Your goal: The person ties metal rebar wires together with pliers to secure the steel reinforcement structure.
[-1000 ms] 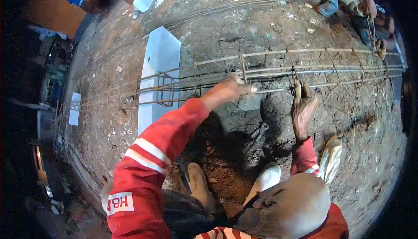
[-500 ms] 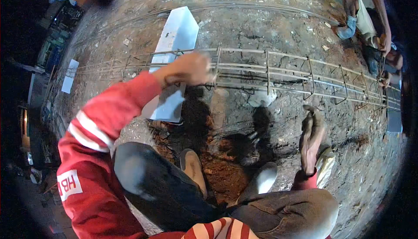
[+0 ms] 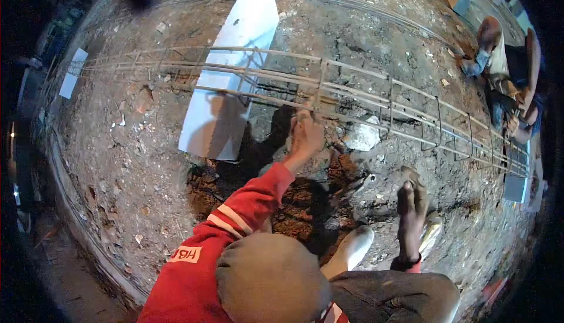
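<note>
A long rebar cage [image 3: 352, 91] of thin rods and square stirrups runs across the view in front of me. My left hand [image 3: 306, 133], in a red sleeve, is at the cage's near lower rod beside a stirrup. Its fingers are closed together at the rod, and whatever they pinch is too small to make out. Over the ground near my right foot, my right hand [image 3: 416, 196] is held apart from the cage. Its fingers are loosely stretched, with nothing visible in them. Under the cage lies a long white block [image 3: 214, 111], which props it up.
At the right, another person [image 3: 511, 99] crouches with both hands near the cage's far end, by a grey-blue block [image 3: 515, 188]. A smaller white block [image 3: 73, 73] stands at the left end. Loose rods [image 3: 352, 7] lie behind. A pale stone [image 3: 362, 134] sits on rough, littered soil.
My left hand has come down from over the cage to its near lower rod. The view has shifted, and my left knee now hides more. My right hand keeps much the same pose.
</note>
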Action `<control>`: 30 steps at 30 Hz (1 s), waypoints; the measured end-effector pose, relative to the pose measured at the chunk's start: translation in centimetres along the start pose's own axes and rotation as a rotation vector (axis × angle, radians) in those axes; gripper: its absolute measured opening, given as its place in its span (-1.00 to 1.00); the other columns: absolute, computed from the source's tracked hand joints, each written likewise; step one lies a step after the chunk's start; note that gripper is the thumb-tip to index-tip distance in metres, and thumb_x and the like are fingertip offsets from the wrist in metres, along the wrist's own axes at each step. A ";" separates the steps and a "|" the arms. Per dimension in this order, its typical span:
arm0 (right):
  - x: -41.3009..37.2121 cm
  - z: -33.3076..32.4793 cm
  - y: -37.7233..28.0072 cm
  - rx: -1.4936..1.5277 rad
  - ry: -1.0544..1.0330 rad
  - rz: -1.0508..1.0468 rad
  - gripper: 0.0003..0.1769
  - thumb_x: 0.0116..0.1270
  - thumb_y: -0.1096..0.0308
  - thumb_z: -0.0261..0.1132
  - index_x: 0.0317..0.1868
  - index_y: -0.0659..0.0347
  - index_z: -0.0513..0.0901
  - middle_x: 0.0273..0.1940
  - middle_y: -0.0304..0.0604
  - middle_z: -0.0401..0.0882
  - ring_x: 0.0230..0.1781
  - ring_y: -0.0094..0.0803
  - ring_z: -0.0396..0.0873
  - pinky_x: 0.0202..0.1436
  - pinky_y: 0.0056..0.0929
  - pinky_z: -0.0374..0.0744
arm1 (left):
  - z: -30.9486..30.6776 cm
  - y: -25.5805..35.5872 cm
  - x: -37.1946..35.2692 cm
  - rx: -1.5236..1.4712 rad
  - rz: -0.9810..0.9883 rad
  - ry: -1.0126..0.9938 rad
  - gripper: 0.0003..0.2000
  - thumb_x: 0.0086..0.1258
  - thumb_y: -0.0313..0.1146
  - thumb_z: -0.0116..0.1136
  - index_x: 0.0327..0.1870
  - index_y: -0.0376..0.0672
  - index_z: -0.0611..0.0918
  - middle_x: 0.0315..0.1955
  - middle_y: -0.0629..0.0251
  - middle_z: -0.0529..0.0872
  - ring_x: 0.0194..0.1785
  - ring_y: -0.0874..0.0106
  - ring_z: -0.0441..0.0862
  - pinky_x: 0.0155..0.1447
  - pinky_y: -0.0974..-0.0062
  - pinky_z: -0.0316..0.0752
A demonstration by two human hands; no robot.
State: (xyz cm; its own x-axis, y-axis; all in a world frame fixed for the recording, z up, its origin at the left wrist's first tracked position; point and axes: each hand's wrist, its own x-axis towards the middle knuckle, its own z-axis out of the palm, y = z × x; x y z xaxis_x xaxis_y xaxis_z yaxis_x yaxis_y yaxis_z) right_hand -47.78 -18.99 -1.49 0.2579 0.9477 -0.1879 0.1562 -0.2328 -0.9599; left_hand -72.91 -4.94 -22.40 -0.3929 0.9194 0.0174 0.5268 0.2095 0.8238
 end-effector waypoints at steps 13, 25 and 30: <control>2.5 2.8 -1.7 -0.073 -0.358 -0.007 -0.59 0.60 0.09 0.06 0.13 0.18 0.67 -0.58 -0.52 0.22 -0.61 -0.75 0.14 -0.55 -0.66 0.11 | -3.2 2.5 0.0 -0.019 -0.027 -0.281 -0.57 0.47 -0.04 0.08 0.11 -0.24 0.58 -0.12 -0.16 0.65 -0.02 -0.01 0.64 0.08 0.14 0.53; 3.7 4.7 0.6 0.247 -0.054 0.090 -0.84 0.49 0.29 0.24 -0.09 0.16 0.69 -0.64 -0.51 0.33 -0.66 -0.77 0.14 -0.64 -0.63 0.08 | -10.5 18.1 -4.4 -0.271 0.188 -0.824 -0.63 0.43 -0.23 0.23 0.12 -0.32 0.66 -0.31 0.24 0.78 -0.34 0.54 0.71 -0.28 0.53 0.57; 3.0 4.9 -0.9 0.597 -0.125 0.287 -0.84 0.46 0.32 0.25 -0.08 0.15 0.69 -0.64 -0.55 0.21 -0.69 -0.75 0.07 -0.67 -0.64 0.09 | -6.3 16.5 -4.9 -0.524 0.211 -0.610 -0.80 0.47 -0.42 0.15 -0.08 -0.37 0.71 -0.40 0.37 0.70 -0.39 0.62 0.55 -0.28 0.62 0.47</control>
State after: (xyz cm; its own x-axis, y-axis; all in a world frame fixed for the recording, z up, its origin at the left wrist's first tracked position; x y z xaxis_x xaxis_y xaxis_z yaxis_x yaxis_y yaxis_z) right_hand -51.84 -14.90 -2.21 0.0923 0.8928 -0.4408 -0.4648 -0.3529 -0.8121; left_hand -67.08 -8.08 -5.29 0.2315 0.9727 0.0150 0.0655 -0.0310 0.9974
